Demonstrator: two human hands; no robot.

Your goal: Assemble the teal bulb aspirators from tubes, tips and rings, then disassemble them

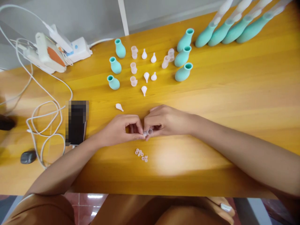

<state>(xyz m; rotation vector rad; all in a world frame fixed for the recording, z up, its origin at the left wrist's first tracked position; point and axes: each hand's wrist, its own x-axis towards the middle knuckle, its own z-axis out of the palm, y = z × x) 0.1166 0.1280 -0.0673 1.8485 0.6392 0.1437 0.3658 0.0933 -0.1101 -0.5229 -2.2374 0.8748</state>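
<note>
Because the small translucent plastic cup [150, 132] is pinched only at fingertip level, just beyond the loose cluster of tiny pale pink plastic rings [141, 155] and a little above the yellow wooden surface [211, 103], the main risk I see is a slip. The right hand [166, 122] has its grip closed on the cup between thumb and forefinger, with the other fingers curled in behind. The left hand [122, 129] has its grip pinched tight against the cup's open end. Whether one of the tiny rings sits between those fingertips I cannot tell, as the knuckles hide it.

A smooth, light cup held by so little could squirt out sideways if the two hands press unevenly. Anything that small would then be hard to find against the glossy wood.

The cluster itself lies just on the near side of both wrists, so a lowered palm or forearm could scatter it toward the near edge and the floor.

Just beyond the cluster and to its left lies a lone white plastic funnel tip [119, 107] on its side, close to the left knuckles, which an outward elbow could roll away.

Well beyond the cluster stand rows of teal rubber bulbs [113, 82], clear cups and white tips, safe unless a reach goes long.

Far to the cluster's left, a dark phone [77, 122] and looped white cable [47, 125] sit near the left forearm, which could snag the cable.
</note>
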